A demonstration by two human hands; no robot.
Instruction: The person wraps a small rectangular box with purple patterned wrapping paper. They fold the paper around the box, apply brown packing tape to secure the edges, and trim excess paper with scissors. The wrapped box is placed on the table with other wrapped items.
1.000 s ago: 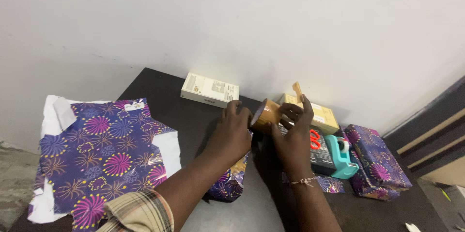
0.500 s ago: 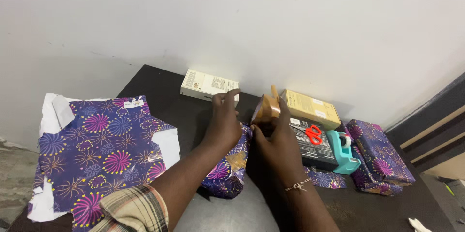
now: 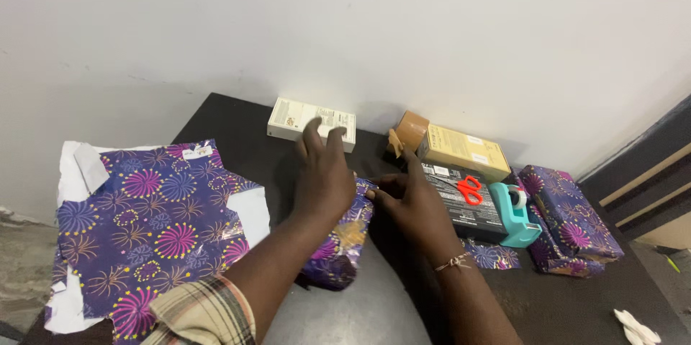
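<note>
Half-wrapped parcel [image 3: 338,240] lying mid tabletop [image 3: 389,309], pinned flat under left hand [image 3: 322,176], fingers spread to hold paper down. Right hand [image 3: 410,201] pinching folded end shut. Brown tape roll [image 3: 408,131] parked behind, within reach.

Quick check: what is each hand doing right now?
Left hand: open, fingers spread, palm pressing on the half-wrapped box.
Right hand: fingertips pinching the wrapping at the box's end; holds nothing else.

Parcel [image 3: 338,240] sits mid-counter [image 3: 237,136], paper sheet [image 3: 151,222] over at the left edge, two boxes [image 3: 312,123] along the back edge (tape roll [image 3: 410,131] between them), tape dispenser [image 3: 515,217] right.
</note>
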